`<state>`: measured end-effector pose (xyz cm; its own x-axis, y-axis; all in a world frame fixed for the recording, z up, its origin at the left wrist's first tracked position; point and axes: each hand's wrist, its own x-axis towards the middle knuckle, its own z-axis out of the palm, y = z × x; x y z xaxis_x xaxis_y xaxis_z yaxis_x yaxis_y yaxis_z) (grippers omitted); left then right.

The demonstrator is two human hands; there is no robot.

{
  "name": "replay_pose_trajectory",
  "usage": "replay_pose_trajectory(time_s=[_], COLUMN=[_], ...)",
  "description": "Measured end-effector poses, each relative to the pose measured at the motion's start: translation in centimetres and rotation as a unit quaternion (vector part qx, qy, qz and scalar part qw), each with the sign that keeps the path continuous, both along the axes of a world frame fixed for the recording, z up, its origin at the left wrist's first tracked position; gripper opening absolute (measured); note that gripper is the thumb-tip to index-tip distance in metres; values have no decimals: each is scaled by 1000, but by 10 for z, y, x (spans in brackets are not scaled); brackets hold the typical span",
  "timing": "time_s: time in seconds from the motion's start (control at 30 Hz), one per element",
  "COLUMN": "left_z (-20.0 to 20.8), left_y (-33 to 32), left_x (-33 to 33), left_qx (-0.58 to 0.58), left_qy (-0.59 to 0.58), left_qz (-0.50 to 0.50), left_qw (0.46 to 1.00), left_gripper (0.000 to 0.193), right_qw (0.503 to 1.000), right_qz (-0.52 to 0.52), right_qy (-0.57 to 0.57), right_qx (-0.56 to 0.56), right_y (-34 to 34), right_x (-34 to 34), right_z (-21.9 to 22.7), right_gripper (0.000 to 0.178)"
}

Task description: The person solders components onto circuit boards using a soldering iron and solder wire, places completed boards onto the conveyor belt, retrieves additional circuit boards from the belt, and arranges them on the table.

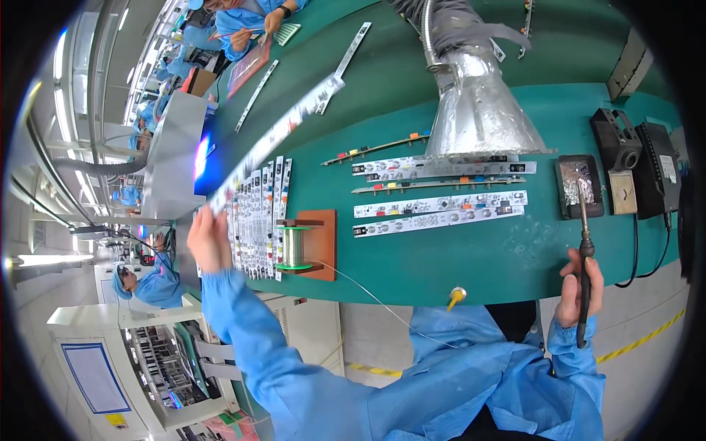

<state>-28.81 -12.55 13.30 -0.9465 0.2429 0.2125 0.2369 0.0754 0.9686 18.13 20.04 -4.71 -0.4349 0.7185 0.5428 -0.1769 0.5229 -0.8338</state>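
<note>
At the left, my left hand [209,239] is closed on one end of a long white circuit board strip [273,140], which slants up and away and is slightly blurred. Just beneath it lies a row of populated strips [257,213]. My right hand [579,292] grips a soldering iron [586,251] by its black handle. The iron's metal tip reaches into a small dark tray [566,209] holding silvery solder bits. Between my hands, several loose board strips [441,206] with coloured connectors lie on the green mat.
A solder wire spool [293,247] stands on a brown holder [325,246], its wire trailing toward my lap. A metal fume hood [478,110] hangs over the far middle. A black soldering station [658,169] stands right. A yellow-tipped piece [457,295] marks the front edge; a co-worker [243,29] sits far left.
</note>
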Motion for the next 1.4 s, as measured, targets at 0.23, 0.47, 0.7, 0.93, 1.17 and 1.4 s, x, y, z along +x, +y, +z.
replay_pose_trajectory(time_s=[0.23, 0.47, 0.7, 0.93, 1.17, 1.4], left_z=[-53, -127, -127, -52, 20, 10], left_y=[162, 240, 246, 208, 80, -14], left_x=[-123, -123, -108, -77, 7, 104], left_qx=[-167, -580, -618, -593, -316, -180], left_qy=[-111, 200, 156, 256, 77, 36], left_qz=[81, -4, -20, -39, -103, -74], left_qw=[976, 790, 770, 762, 940, 980], left_gripper=[32, 53, 29, 14, 12, 11], right_qw=[1000, 999, 999, 999, 999, 999], right_qz=[4, 5, -4, 1, -27, -45], right_qy=[-1, -20, -36, -35, 2, -3], right_qx=[3, 35, 29, 39, 18, 21], right_y=[2, 4, 2, 0, -3, -6], right_x=[-1, -7, -10, -8, -7, -9], right_z=[-1, 3, 7, 2, -6, -3], right_gripper=[43, 42, 41, 41, 40, 41])
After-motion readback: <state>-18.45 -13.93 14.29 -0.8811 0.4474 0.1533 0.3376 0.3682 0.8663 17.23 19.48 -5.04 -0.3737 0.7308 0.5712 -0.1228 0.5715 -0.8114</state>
